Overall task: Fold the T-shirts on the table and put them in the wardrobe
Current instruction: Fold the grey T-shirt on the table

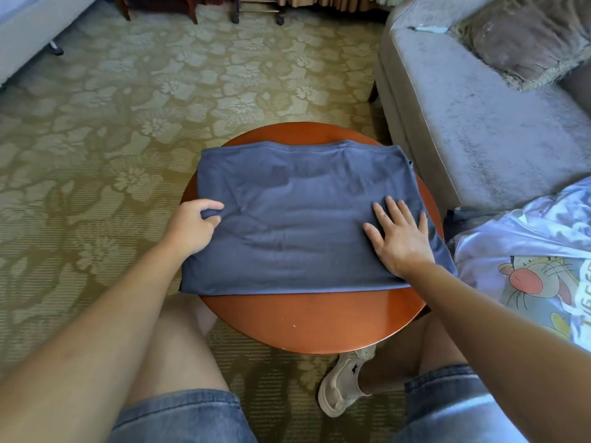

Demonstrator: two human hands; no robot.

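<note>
Blue-grey knit, the T-shirt (294, 219) lies across the middle of the round wooden surface (313, 321). It is already folded to a broad rectangle, and its sides hang a little past the surface's left and right rim. At the surface's left rim the left hand (192, 225) pinches a tuck of the shirt's side edge between thumb and curled fingers. Toward the surface's right rim the right hand (399, 238) lies flat, fingers spread, pressing the cloth down.

The step looks like a side fold, left edge carried over toward the right. To do it well, the flat palm should serve as the anchor while the pinch gathers every layer, not only the top one. The edge should then be lifted clear and laid down with the hems matched, and smoothed outward from the crease. Soft knit on polished wood is likely to slide, and the overhang may drag the stack askew.

Under the surface spreads a green-gold flowered carpet (112, 123). Right of the surface and beyond it stands a grey velvet sofa (479, 123). A white printed T-shirt (527, 251) waits unfolded just right of the surface. Far beyond the surface are dark furniture legs, some on castors. No wardrobe is in view.
</note>
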